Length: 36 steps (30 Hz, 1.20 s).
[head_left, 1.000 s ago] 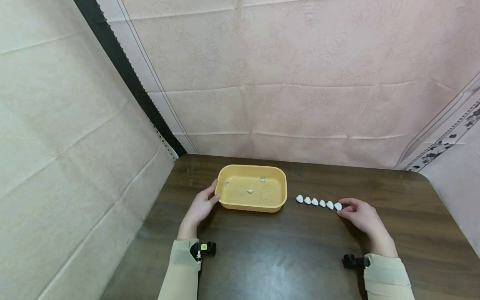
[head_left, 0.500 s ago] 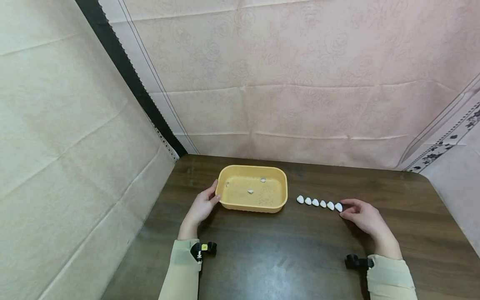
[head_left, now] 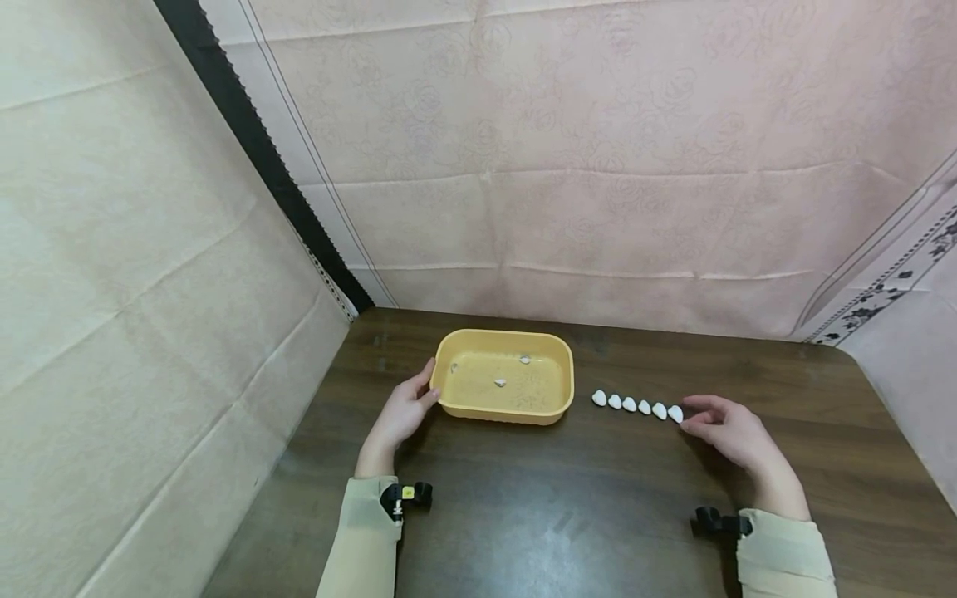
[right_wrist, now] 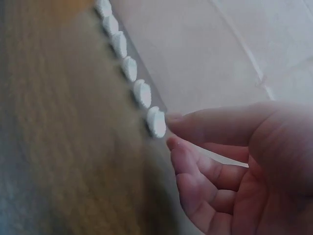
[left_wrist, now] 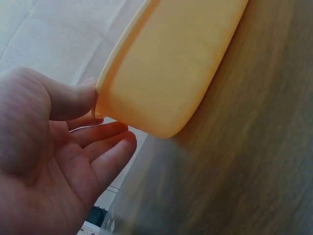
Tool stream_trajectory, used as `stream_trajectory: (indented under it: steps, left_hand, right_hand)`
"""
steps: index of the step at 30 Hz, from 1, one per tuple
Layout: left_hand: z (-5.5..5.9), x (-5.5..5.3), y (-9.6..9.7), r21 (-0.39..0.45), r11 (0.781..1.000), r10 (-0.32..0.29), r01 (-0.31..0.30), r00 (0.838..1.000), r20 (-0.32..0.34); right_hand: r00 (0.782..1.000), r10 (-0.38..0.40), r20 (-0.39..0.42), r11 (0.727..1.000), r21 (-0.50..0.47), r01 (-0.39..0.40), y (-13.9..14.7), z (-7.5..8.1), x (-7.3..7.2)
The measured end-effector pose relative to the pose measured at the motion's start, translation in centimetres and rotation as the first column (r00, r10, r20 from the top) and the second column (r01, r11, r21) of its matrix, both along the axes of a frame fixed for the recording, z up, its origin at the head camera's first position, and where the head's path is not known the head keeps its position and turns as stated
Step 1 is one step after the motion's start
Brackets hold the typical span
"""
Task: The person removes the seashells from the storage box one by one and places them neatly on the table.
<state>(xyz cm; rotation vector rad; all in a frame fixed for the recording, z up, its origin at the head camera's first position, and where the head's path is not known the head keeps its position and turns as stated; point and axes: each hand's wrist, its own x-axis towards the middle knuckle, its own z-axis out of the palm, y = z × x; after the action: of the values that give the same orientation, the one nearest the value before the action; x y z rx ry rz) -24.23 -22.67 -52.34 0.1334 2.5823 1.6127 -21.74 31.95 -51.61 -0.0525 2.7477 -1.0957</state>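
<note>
My left hand (head_left: 399,417) pinches the left rim of a yellow plastic tray (head_left: 499,414). In the left wrist view the thumb (left_wrist: 73,100) lies at the rim, and the other fingers are beneath and outside it. Three small shells lie in the tray, one shell (head_left: 499,383) near its middle. To the right of the tray, several white shells run in a slanting row on the table. My right hand (head_left: 736,436) is beside the rightmost white shell (right_wrist: 157,122), thumb and fingertips right at its edge but not around it. Those fingers are slightly parted and hold nothing.
The dark brown wooden table (head_left: 538,498) reaches back to a pale pink cloth (head_left: 583,224). Another light cloth (head_left: 149,332) hangs along the left. Black camera mounts (head_left: 719,522) sit on both wrists.
My right hand has drawn slightly right, its fingertips coming off the last white shell, which stays at the end of the row. The left hand and tray hold nearly still.
</note>
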Motion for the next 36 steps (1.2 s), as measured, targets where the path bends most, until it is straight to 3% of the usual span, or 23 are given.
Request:
stream_trajectory:
  steps: [8, 13, 18, 27, 32, 36]
  left_hand:
    - [0.0, -0.1, 0.1, -0.013, 1.0, 0.004, -0.004, 1.0, 0.002]
    - [0.2, 0.0, 0.2, -0.022, 1.0, 0.006, -0.006, 1.0, 0.01]
    - [0.5, 0.2, 0.2, -0.018, 1.0, 0.007, -0.007, 1.0, 0.011]
    - [0.3, 0.3, 0.1, -0.004, 1.0, -0.002, 0.002, 1.0, -0.007]
    - [0.3, 0.3, 0.1, -0.012, 1.0, 0.002, -0.002, 1.0, -0.004]
    - [0.4, 0.3, 0.0, -0.02, 1.0, 0.001, -0.002, 1.0, -0.007]
  right_hand:
    - [0.991, 0.012, -0.131, 0.998, -0.061, -0.02, -3.4, 1.6, -0.1]
    - [0.973, 0.027, -0.23, 0.989, -0.137, -0.059, -7.9, 2.0, -0.7]
    - [0.957, 0.061, -0.285, 0.963, -0.235, -0.132, -13.4, 2.4, -1.9]
    - [0.935, 0.234, -0.268, 0.934, -0.203, -0.292, -21.4, 2.8, -3.6]
    - [0.92, 0.323, -0.222, 0.915, -0.174, -0.363, -23.9, 2.4, -5.1]
    - [0.921, 0.344, -0.182, 0.916, -0.15, -0.372, -25.2, 1.8, -6.5]
